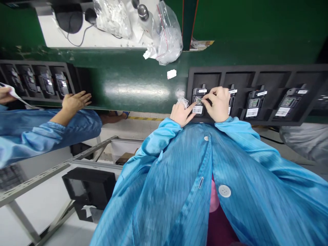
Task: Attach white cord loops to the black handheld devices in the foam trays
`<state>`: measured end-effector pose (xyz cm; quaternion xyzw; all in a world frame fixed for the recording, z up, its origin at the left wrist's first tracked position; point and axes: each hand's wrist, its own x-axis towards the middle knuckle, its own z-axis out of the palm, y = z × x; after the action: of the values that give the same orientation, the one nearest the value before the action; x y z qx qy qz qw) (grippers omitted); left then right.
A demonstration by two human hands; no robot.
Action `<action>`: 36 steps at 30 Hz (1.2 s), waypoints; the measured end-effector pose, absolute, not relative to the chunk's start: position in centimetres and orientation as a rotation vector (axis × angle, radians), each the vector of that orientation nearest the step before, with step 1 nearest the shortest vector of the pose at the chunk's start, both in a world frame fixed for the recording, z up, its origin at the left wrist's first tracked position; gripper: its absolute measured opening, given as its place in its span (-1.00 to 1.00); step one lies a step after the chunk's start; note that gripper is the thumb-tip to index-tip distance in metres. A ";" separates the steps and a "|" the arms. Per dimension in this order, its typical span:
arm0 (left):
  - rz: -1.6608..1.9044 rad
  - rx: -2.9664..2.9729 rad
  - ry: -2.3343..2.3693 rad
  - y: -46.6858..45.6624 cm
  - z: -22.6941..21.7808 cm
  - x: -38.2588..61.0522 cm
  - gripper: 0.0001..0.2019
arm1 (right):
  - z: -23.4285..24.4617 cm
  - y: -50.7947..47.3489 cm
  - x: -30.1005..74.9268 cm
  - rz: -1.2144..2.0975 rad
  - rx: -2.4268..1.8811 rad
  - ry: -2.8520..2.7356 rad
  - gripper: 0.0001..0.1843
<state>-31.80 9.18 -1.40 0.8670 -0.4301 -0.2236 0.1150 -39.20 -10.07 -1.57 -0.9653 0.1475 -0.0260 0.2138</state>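
Over the leftmost handheld device [198,110] in the black foam tray [271,120], both my hands work close together. My left hand [180,113] has its index finger and thumb stretched apart, the index tip at the device's middle. A bunch of small clear plastic pieces [182,101] lies against its curled fingers; whether they are held is hidden. My right hand [219,104] pinches a small, thin, pale piece [199,99] above the open back of the device. White barcode labels show on this device and on the neighbouring device [253,106] to the right.
Left of the tray, a scrap of white paper [171,74] lies on the green bench [123,82]. Plastic bags [167,37] and a bottle [145,15] stand behind it. A co-worker's hand [75,102] rests by another foam tray [73,73]. A metal-framed cart [58,167] is below left.
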 end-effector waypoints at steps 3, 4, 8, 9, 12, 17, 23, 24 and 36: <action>-0.663 2.533 -1.292 9.2 -1.6 -32.0 -0.43 | -1.5 -10.2 -39.1 -0.058 -2.694 0.404 -0.64; -0.661 2.525 -1.296 9.2 -1.7 -32.0 -0.42 | -1.5 -10.2 -39.1 -0.057 -2.701 0.403 -0.65; -0.658 2.505 -1.305 9.2 -2.0 -32.0 -0.41 | -1.8 -10.1 -38.9 -0.041 -2.724 0.380 -0.67; -0.669 2.501 -1.311 9.1 -2.0 -32.0 -0.41 | -1.9 -10.1 -38.8 -0.045 -2.729 0.371 -0.68; -0.702 2.489 -1.337 9.1 -2.0 -31.9 -0.41 | -2.1 -10.0 -38.7 -0.079 -2.742 0.369 -0.69; -0.672 2.529 -1.318 9.3 -1.9 -31.7 -0.40 | -1.6 -10.1 -40.1 -0.133 -2.768 0.393 -0.64; -0.727 2.529 -1.324 9.2 -1.5 -31.4 -0.41 | -1.0 -10.1 -43.3 -0.008 -2.938 0.035 -0.64; -0.728 2.530 -1.321 9.1 -1.4 -31.3 -0.41 | -1.0 -10.0 -43.6 0.008 -2.953 0.008 -0.62; -0.618 2.586 -1.249 8.0 -1.7 -31.3 -0.34 | 0.3 -8.6 -41.7 0.092 -2.896 0.164 -0.48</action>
<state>-31.29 7.97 -1.67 0.8757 -0.4231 -0.2092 0.1020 -41.67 -8.58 0.28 -0.9908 0.0560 0.0316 0.1193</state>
